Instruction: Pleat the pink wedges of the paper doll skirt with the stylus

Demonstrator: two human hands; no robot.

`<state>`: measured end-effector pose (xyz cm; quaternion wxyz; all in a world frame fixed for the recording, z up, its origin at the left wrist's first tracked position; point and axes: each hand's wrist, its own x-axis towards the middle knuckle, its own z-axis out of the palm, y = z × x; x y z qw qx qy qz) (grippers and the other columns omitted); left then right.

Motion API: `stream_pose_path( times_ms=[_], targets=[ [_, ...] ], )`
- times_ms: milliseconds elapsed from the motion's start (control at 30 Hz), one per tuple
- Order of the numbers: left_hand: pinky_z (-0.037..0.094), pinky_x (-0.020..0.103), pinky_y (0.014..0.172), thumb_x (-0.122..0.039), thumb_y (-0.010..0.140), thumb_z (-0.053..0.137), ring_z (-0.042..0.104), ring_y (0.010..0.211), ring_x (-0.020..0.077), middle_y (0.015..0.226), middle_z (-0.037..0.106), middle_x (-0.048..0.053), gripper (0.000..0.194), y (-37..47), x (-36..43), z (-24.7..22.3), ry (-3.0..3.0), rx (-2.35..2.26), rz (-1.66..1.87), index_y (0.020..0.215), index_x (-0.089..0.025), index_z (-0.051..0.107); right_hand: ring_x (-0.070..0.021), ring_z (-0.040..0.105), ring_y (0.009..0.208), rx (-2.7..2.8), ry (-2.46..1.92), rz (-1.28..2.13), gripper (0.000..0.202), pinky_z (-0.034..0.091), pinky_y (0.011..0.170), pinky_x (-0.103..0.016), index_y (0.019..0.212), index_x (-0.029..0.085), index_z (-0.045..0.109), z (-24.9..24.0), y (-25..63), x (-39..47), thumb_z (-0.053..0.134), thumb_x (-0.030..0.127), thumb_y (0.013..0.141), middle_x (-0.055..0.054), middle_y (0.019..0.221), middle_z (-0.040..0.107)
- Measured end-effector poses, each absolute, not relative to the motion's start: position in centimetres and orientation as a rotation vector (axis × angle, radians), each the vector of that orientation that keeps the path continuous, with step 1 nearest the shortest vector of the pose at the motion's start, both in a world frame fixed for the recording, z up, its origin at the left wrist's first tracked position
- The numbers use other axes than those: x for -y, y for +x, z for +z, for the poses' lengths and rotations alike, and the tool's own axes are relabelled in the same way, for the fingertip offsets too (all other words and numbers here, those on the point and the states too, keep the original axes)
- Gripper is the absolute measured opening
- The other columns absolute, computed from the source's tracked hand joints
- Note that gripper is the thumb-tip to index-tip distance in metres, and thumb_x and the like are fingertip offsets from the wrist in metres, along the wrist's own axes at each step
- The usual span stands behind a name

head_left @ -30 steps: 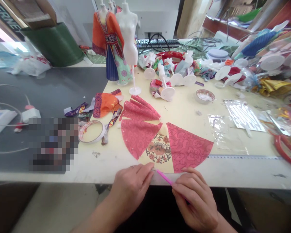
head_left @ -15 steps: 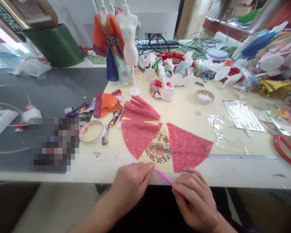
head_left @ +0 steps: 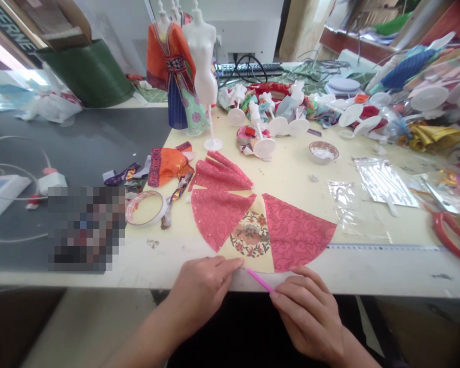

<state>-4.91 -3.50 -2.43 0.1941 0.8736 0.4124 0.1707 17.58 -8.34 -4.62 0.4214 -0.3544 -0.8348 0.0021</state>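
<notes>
A fan-shaped piece of fabric (head_left: 295, 232) lies flat at the table's front edge, with patterned pink-red panels on both sides of a cream panel (head_left: 250, 236) bearing a round flower print. My left hand (head_left: 205, 286) is closed at the lower edge of the cream panel, index finger and thumb pinched there. Between the fingers of my right hand (head_left: 310, 309) is a slim pink pen-like tool (head_left: 259, 280). Its thin tip points at my left fingertips by the hem; the exact contact is too small to tell. Folded pink-red fabric (head_left: 222, 171) lies just behind.
A tape roll (head_left: 145, 208) and orange cloth pieces (head_left: 168, 166) lie left. Behind stand a white mannequin (head_left: 201, 66) and a dressed one (head_left: 172, 76). To the right are a small bowl (head_left: 324, 152), plastic bags (head_left: 385, 181), a ruler (head_left: 368, 248) and red-handled scissors (head_left: 450, 235).
My left hand has shifted very slightly left, and its index finger lies a little straighter along the hem. The pink tool and my right hand are nearly unmoved.
</notes>
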Motion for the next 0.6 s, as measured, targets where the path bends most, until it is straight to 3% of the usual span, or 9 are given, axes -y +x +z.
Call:
stream_pose_path(
  times_ms=[433,600],
  targets=[
    [0.057,0.033,0.067,-0.013,0.085,0.045,0.069,0.076,0.0194,0.088,0.072,0.007,0.029,-4.9,3.5,-2.38,2.469,-1.149,0.498,0.107,-0.019,0.064,-0.0136,0.062,0.073,2.097,-0.824,-0.086,0.016,0.049,0.084,-0.036,0.083,0.014,0.066,-5.16,18.41,8.29,0.055,0.005,0.076,-0.003,0.077,0.069],
    [0.057,0.032,0.068,-0.013,0.086,0.045,0.069,0.076,0.0189,0.089,0.072,0.007,0.03,-4.97,3.49,-2.41,2.476,-1.133,0.507,0.109,-0.018,0.063,-0.0142,0.061,0.071,1.958,-0.926,0.073,0.025,0.053,0.078,-0.04,0.091,0.015,0.063,-4.84,18.38,8.58,0.057,0.0,0.073,-0.003,0.077,0.066]
  ],
)
